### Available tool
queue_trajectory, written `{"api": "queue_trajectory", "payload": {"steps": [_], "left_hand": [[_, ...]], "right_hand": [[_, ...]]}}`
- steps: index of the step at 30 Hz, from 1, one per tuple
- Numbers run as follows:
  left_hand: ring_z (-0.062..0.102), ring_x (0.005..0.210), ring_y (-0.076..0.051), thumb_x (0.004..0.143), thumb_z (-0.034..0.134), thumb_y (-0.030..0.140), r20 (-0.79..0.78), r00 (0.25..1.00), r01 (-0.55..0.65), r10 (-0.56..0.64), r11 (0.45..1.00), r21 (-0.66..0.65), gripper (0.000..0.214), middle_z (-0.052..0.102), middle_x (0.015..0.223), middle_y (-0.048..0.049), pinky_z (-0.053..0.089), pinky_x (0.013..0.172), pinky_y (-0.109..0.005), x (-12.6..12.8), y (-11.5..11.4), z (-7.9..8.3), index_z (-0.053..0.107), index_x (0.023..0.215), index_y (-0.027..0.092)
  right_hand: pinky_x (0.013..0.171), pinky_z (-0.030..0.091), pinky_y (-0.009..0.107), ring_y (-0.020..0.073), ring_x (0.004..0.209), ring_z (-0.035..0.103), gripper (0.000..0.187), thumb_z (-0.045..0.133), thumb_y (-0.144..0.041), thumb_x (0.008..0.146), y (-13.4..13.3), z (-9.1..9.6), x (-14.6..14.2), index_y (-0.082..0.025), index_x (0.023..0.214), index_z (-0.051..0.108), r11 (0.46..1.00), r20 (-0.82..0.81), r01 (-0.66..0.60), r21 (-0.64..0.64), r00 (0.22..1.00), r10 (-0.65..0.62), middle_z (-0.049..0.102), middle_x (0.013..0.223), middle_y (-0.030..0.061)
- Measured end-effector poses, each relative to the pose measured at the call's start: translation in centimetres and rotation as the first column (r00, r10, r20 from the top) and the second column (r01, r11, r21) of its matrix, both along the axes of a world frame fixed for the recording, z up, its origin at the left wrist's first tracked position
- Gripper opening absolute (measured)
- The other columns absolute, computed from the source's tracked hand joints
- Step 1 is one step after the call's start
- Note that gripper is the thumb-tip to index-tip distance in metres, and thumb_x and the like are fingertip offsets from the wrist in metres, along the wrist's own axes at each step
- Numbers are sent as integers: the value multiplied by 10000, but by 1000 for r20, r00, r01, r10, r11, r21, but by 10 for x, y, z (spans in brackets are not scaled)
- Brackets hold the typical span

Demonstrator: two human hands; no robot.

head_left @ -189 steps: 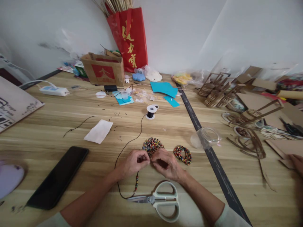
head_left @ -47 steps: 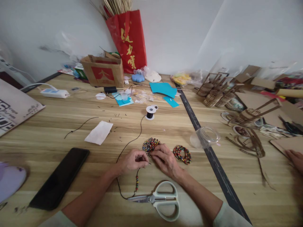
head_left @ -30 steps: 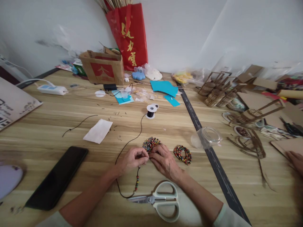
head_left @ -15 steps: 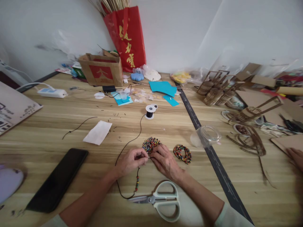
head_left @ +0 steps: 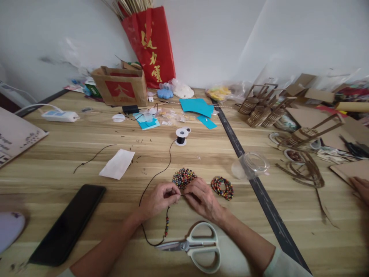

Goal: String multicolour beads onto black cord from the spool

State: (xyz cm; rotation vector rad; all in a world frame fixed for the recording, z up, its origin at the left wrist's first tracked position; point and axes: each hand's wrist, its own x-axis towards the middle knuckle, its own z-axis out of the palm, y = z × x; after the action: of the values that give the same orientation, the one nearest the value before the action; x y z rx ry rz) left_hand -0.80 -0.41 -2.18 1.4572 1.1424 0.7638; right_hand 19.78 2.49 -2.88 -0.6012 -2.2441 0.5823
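Observation:
My left hand (head_left: 162, 198) is closed in a pinch on a black cord (head_left: 144, 191). Fingertips of my right hand (head_left: 203, 198) are also pinched on the cord, whose short taut bit shows between the hands; whether a bead is in them is hidden. Below my left hand hangs a row of small coloured beads (head_left: 167, 226) on the cord. The cord loops round to a white spool (head_left: 181, 137). Just beyond my fingers lies a heap of multicoloured beads (head_left: 183, 177), with a coiled bead strand (head_left: 226, 190) to its right. White-handled scissors (head_left: 201, 246) rest below.
A black phone (head_left: 67, 225) and white paper (head_left: 117, 164) lie to the left. A clear plastic cup (head_left: 249, 166) is on its side at right, near small woven baskets (head_left: 258, 111). Another person's hand (head_left: 360, 188) is at the right edge. Bags stand at the back.
Both hands stay pinched close together at the cord, with only slight finger shifts. The whole view has moved a little; nothing else has visibly moved.

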Motion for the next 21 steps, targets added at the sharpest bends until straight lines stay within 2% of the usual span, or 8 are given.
{"api": "queue_trajectory", "payload": {"steps": [10,21], "left_hand": [[520,609,-123,810,587,250,-48,999,3,0,999,50,129,605,650,1,388,576,-220,1,-1,-2,649,798,137],[509,596,-124,797,582,254,-56,998,-5,8,998,55,129,586,632,2,385,568,-222,3,-2,0,623,755,139]], "right_hand": [[764,458,353,192,813,572,101,523,-147,937,-1,4,0,-190,966,611,999,-31,-30,-15,999,30,662,848,61],[767,463,348,188,820,587,83,563,-151,930,0,1,1,-191,972,623,998,-48,-50,-35,998,48,677,856,59]]}}
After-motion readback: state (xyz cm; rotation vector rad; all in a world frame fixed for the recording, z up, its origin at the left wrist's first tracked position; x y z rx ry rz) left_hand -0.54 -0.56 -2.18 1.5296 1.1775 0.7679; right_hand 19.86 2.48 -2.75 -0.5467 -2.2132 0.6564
